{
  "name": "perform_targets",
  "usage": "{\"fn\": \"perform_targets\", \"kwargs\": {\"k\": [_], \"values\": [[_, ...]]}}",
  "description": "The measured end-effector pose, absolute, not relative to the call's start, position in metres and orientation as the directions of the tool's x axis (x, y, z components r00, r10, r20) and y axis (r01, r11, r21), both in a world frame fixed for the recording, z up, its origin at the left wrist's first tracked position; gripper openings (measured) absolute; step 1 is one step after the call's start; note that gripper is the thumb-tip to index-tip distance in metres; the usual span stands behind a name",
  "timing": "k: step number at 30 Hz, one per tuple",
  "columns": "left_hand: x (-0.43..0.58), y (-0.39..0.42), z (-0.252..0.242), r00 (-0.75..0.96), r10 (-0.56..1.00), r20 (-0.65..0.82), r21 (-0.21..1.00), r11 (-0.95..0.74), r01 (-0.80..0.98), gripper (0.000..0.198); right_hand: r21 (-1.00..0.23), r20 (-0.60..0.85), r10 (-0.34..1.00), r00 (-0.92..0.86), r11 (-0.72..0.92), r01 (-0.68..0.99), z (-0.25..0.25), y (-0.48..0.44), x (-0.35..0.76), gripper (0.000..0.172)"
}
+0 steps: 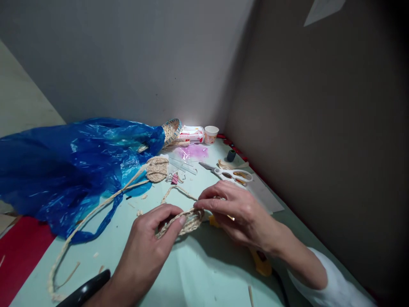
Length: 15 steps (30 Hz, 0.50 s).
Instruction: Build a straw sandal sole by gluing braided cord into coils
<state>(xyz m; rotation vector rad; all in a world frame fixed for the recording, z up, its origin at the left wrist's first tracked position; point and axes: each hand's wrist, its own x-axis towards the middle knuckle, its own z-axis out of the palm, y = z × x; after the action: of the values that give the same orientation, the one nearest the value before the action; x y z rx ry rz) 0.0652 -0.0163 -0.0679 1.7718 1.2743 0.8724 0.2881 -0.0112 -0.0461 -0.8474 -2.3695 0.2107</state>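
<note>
Braid of pale straw-like fibre (191, 226), coiled into a small oval loop, sits between two bare hands, just above a pale green tabletop (204, 283). The left hand (150, 236) grips the coil's left end, thumb pressed on the near side. The right hand (233, 209) has its fingertips closed on the coil's far right rim, pinching the braid. A loose strand of it arches over the table just beyond.

Under the right hand lies a yellow corded tool (263, 264), partly hidden. Beyond that hand are white-handled scissors (220, 172), blades pointing far left, and a dark spool (231, 155).

Left of the scissors lies a pink binder clip (174, 179), and next to it a round woven piece (157, 169), with a long straw cord (92, 217) trailing from it to the near left. A crumpled blue plastic bag (96, 149) fills the far left. Along the far wall are a small woven basket (172, 130) tilted on its side, a red-and-white packet (195, 134) and an upright paper cup (211, 135).
</note>
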Motion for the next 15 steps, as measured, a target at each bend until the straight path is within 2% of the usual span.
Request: {"fn": "perform_targets", "kwargs": {"k": [2, 6, 11, 15], "values": [[0.065, -0.015, -0.066, 0.247, 0.968, 0.031, 0.909, -0.13, 0.396, 0.024, -0.389, 0.485, 0.638, -0.599, 0.77, 0.505, -0.048, -0.011, 0.285, 0.024], [0.064, -0.013, -0.063, 0.251, 0.965, -0.074, 0.968, 0.008, 0.253, 0.025, -0.512, 0.457, 0.696, -0.553, 0.715, 0.476, -0.055, -0.01, 0.28, 0.024], [0.064, -0.013, -0.066, 0.245, 0.964, -0.103, 0.978, 0.053, 0.203, 0.025, -0.62, 0.469, 0.725, -0.504, 0.677, 0.397, -0.059, -0.008, 0.28, 0.024], [0.07, -0.014, -0.068, 0.235, 0.942, -0.241, 0.967, 0.252, -0.018, 0.021, -0.678, 0.445, 0.746, -0.496, 0.642, 0.358, -0.059, -0.008, 0.28, 0.025]]}}
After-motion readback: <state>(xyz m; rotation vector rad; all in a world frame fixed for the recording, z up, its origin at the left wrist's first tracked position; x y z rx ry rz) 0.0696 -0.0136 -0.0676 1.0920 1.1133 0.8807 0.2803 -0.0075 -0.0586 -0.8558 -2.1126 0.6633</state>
